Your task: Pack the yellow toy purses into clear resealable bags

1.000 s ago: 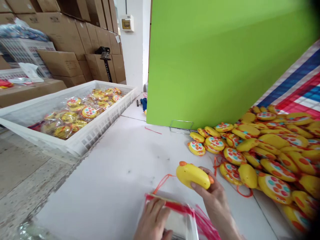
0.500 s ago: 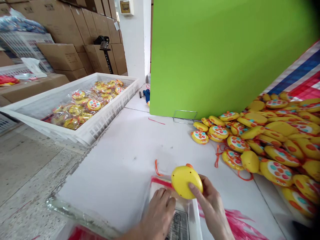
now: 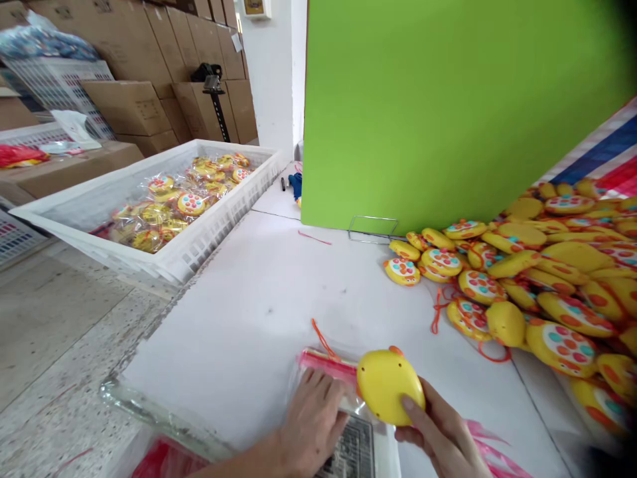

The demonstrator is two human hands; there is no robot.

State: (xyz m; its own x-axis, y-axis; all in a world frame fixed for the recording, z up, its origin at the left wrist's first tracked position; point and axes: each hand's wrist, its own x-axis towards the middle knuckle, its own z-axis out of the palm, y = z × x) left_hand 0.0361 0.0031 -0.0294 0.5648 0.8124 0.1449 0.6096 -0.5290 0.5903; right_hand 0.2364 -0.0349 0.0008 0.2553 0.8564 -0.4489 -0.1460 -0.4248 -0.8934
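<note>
In my right hand (image 3: 442,431) is a yellow oval plastic toy (image 3: 391,386), its plain back facing me, thumb across the back and fingers behind. An orange nub shows at its top. My left hand (image 3: 313,415) lies on a clear plastic bag (image 3: 326,364) with a red strip along its top, the fingers bent and close together at the bag's mouth; their tips are partly hidden. The toy is just right of this hand, overlapping the bag's edge. An orange cord loop (image 3: 322,337) lies beyond the bag. Below is a white tray (image 3: 392,458) with a dark printed sheet (image 3: 353,448).
Many similar yellow toys (image 3: 507,265) are heaped at the right. A green board (image 3: 423,113) stands behind the white table (image 3: 239,318), with a wire stand (image 3: 373,229) at its foot. A white crate (image 3: 194,255) at the left holds bagged toys. Cardboard boxes (image 3: 129,109) are stacked behind.
My right hand has moved the yellow toy a little right and down. My left hand stays at the bag, its fingers stretched slightly further. The view has shifted slightly.
</note>
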